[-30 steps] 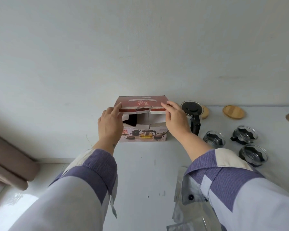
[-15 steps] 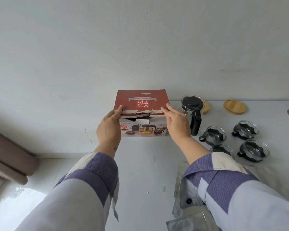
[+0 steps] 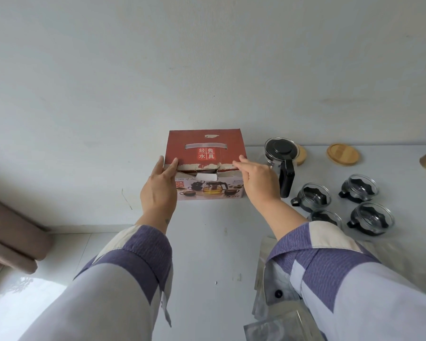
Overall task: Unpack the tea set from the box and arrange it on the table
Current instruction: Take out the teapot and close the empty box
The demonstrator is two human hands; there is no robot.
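1. Red-topped printed cardboard tea-set box [image 3: 205, 166] stands on the white table [image 3: 207, 242], pushed back against the wall. Its lid flap lies down over the top; the torn front edge does not sit flush, and a dark gap shows beneath it.
2. Left hand [image 3: 159, 190] at the box's front-left corner: fingers straight and together along the lid edge, thumb set apart.
3. Right hand [image 3: 258, 182] at the front-right corner: fingers extended, slightly spread, tips on the lid edge. Nothing pinched.
4. Already out, right of the box: glass teapot with black lid and handle [image 3: 282, 159], four glass cups in black holders [image 3: 369, 217], two round wooden coasters [image 3: 343, 154].
5. Judgement: unpacking looks finished; step in hand is closing the box.
6. Next move: likely press the flap fully down, or tuck its tab.
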